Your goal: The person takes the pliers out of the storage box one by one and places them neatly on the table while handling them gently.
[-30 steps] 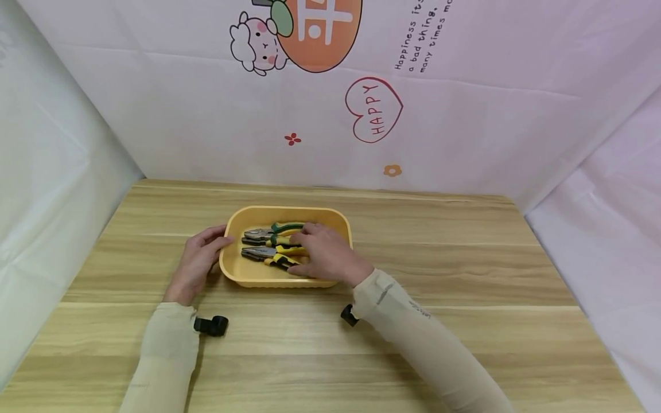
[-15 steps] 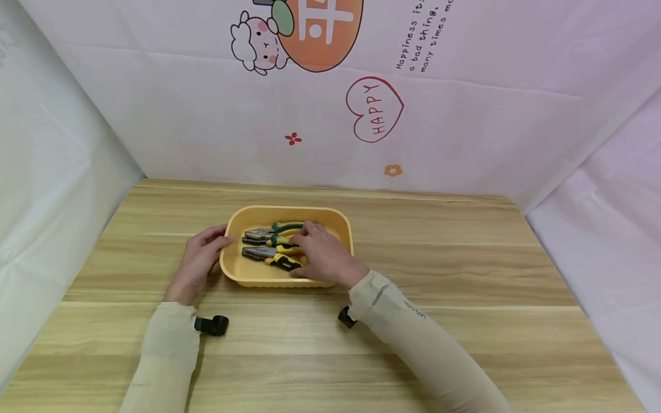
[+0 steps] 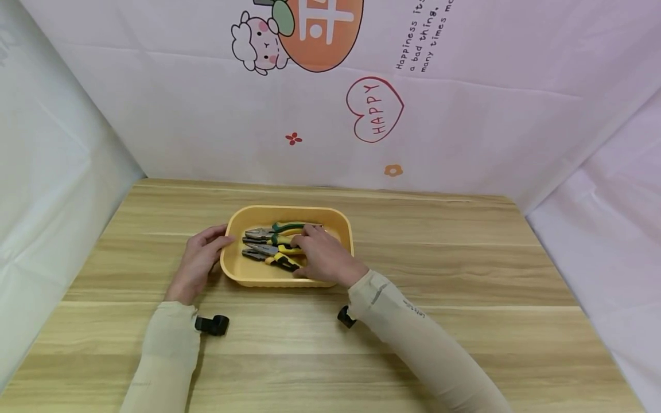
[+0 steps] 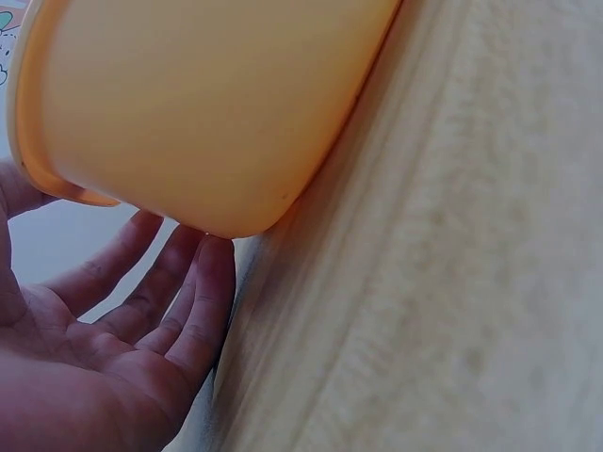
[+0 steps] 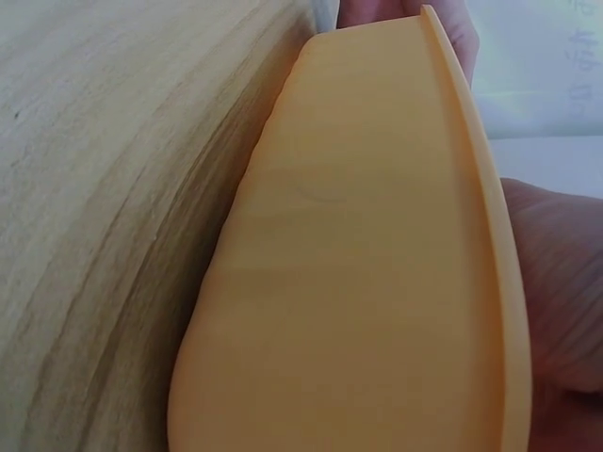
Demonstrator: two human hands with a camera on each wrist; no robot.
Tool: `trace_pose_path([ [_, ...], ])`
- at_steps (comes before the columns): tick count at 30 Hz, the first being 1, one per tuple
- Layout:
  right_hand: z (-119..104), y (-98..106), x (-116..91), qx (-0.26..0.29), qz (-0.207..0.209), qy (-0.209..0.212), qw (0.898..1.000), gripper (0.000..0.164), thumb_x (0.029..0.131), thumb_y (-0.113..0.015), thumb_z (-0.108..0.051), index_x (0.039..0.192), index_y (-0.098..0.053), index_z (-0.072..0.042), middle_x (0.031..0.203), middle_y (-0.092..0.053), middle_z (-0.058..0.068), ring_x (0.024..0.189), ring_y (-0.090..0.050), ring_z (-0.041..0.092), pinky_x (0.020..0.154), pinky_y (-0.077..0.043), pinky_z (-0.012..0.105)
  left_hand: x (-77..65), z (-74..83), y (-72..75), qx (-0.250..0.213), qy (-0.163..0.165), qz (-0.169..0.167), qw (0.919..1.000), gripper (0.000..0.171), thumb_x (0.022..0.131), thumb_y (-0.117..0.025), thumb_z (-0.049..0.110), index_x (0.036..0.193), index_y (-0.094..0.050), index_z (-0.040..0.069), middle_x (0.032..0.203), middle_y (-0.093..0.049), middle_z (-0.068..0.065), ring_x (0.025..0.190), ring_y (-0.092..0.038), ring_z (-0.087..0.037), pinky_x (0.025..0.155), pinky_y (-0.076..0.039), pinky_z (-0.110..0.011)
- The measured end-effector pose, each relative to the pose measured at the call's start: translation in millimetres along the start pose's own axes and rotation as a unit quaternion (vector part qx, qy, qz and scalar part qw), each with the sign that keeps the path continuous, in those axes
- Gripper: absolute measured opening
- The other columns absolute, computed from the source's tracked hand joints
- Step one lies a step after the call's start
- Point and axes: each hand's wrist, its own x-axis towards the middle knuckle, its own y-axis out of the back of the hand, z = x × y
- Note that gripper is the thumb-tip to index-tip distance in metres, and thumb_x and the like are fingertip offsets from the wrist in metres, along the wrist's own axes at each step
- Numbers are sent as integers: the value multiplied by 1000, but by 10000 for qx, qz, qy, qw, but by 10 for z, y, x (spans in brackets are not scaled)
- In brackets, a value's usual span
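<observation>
A yellow plastic basket stands on the table with several pliers inside, heads to the left. At the back lie pliers with green and yellow handles. Nearer the front, long-nose pliers with yellow and black handles overlap a darker plier head. My left hand holds the basket's left end, thumb over the rim and fingers against the outer wall, as the left wrist view shows. My right hand reaches in over the right end. Its fingers and thumb grip the yellow-black handles, whose ends it hides.
The wood-grain table surrounds the basket. A white printed cloth rises behind the table's far edge, with more white cloth on both sides. Black wrist cameras show at both sleeves.
The long-nose pliers' tip has swung slightly toward the back, spreading from the darker head beside it. My right hand has shifted a little to the right; the left hand and basket stay put.
</observation>
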Motion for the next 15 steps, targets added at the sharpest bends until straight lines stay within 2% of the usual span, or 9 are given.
trace_pose_path([
  [8,-13,14,9,-114,-103,-8,9999,60,84,-85,-36,135,-64,-13,126,-55,6,119,-51,24,96,-50,40,1,-5,-2,-20,47,12,10000,53,103,-58,12,148,-42,-10,135,-51,-22,100,-63,-2,86,-54,-16],
  [15,-36,7,17,-201,-121,-108,9997,63,83,-86,-39,137,-64,-14,123,-55,6,113,-51,23,92,-50,39,-3,1,-5,-32,14,17,10000,54,103,-58,13,148,-42,-11,132,-53,-18,101,-63,-3,86,-54,-17],
])
